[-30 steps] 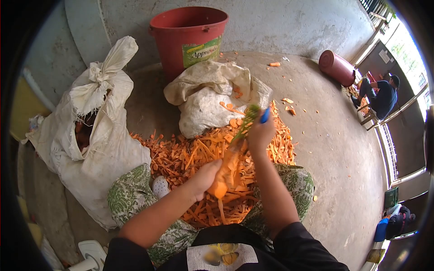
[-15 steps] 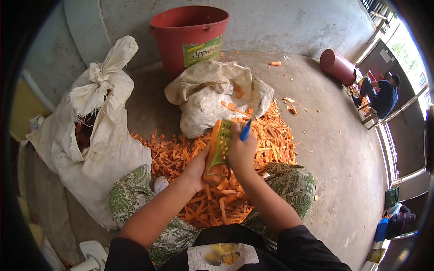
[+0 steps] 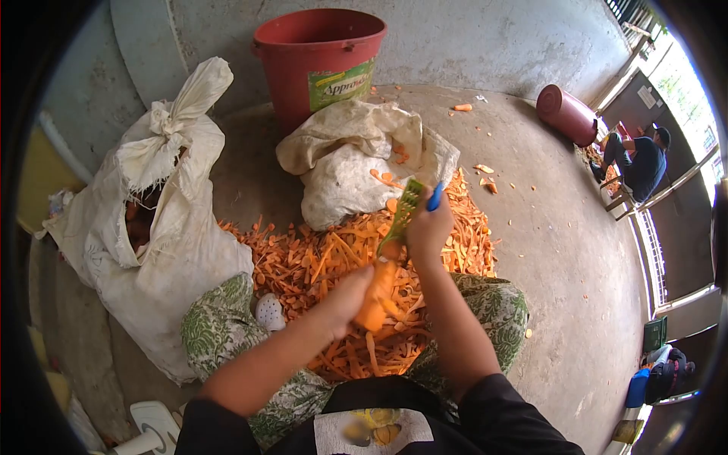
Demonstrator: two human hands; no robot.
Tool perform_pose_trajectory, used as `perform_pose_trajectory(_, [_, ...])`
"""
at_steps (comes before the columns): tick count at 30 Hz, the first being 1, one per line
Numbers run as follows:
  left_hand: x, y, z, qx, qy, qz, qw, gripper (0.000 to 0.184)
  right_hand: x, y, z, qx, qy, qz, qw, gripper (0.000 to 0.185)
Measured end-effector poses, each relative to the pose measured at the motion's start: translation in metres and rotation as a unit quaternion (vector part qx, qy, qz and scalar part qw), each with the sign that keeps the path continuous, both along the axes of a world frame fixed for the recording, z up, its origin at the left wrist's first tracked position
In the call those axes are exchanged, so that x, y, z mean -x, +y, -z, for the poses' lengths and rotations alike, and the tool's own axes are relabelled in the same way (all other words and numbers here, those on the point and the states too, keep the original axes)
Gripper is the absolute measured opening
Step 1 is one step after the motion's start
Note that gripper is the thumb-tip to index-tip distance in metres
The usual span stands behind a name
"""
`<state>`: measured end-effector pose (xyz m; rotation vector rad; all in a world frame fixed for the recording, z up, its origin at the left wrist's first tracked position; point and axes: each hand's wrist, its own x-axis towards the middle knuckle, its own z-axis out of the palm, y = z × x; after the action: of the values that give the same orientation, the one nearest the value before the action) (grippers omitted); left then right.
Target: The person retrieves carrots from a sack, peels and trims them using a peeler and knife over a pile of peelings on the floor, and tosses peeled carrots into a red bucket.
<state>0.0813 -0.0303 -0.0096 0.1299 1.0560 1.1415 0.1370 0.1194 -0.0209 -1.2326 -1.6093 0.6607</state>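
Note:
My left hand (image 3: 349, 297) is closed around the lower part of a peeled-looking orange carrot (image 3: 376, 302), held slanting over my lap. My right hand (image 3: 430, 233) grips a green perforated grater-like peeler (image 3: 404, 211), whose lower end meets the carrot's upper end. A blue handle end (image 3: 435, 197) pokes out of the top of that same fist; whether it belongs to the green tool I cannot tell. Below both hands spreads a heap of carrot peelings (image 3: 299, 262), lying between my knees and beyond them.
A crumpled white sack (image 3: 345, 186) lies at the heap's far side, before a red bucket (image 3: 280, 83). On the left stands a tied, torn white sack (image 3: 178, 280). A perforated white object (image 3: 270, 312) rests by my left knee. Far right, a person (image 3: 647, 168) sits near a tipped red container (image 3: 565, 114).
The green peeler has moved up and right with my right hand, away from my left hand. More of the carrot shows now, and my left hand has shifted slightly right and down.

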Motion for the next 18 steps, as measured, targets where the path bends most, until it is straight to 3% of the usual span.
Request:
perform_pose_trajectory(1, [-0.009,-0.001,0.005,-0.015,-0.011,-0.026,1.000,0.038,-0.004,0.012,-0.003,-0.018,-0.006,0.025,1.000,0.025])
perform_pose_trajectory(5, [-0.001,-0.006,0.001,-0.049,0.032,0.056,0.997,0.038,-0.024,0.052,-0.003,-0.065,0.038,0.138,0.988,0.028])
perform_pose_trajectory(9, [0.004,-0.012,-0.013,-0.068,0.043,0.099,0.992,0.038,-0.043,0.072,-0.011,0.010,0.093,0.202,0.975,0.027])
perform_pose_trajectory(12, [0.022,-0.005,-0.007,-0.046,0.024,0.057,0.997,0.039,-0.033,0.054,-0.020,0.064,0.277,0.094,0.954,0.030])
perform_pose_trajectory(13, [0.025,-0.002,-0.005,-0.047,0.024,0.053,0.997,0.039,-0.025,0.039,-0.027,0.065,0.277,0.091,0.954,0.030])
perform_pose_trajectory(15, [0.029,0.004,-0.002,-0.022,-0.020,-0.060,0.998,0.039,-0.018,0.003,-0.041,0.105,0.211,0.003,0.972,0.030])
perform_pose_trajectory(18, [0.026,0.006,-0.008,-0.036,-0.064,-0.082,0.994,0.037,-0.007,-0.030,-0.033,0.163,0.148,-0.091,0.971,0.028])
